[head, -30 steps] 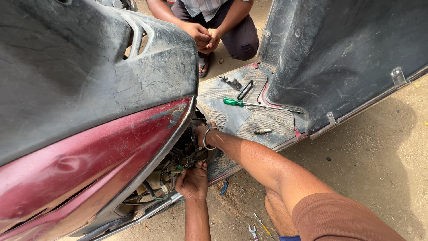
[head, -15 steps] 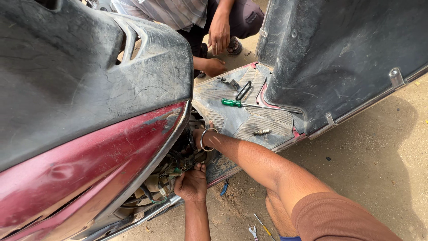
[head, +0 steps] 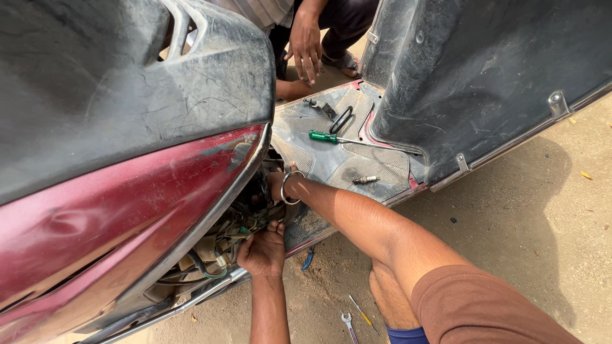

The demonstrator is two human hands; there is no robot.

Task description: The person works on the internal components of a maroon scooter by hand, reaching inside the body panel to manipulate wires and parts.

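My left hand (head: 261, 251) reaches up from below, its fingers curled into the wire bundle (head: 223, 245) under the scooter's maroon side panel (head: 127, 210). My right arm crosses from the lower right. My right hand (head: 275, 183), a metal bangle (head: 290, 188) on its wrist, is pushed into the gap behind the panel's edge. Its fingers are hidden inside. The grey footboard (head: 331, 162) lies just beyond both hands.
On the footboard lie a green-handled screwdriver (head: 325, 136), black pliers (head: 341, 118) and a spark plug (head: 366, 180). Another person's hand (head: 306, 44) hangs over the far end. The black front shield (head: 484, 70) rises at right. A wrench (head: 348, 322) and a small screwdriver (head: 362, 312) lie on the dirt.
The other person's hands have come apart, and one now hangs down over the footboard's far end. My own hands stay in the same place in the scooter's gap.
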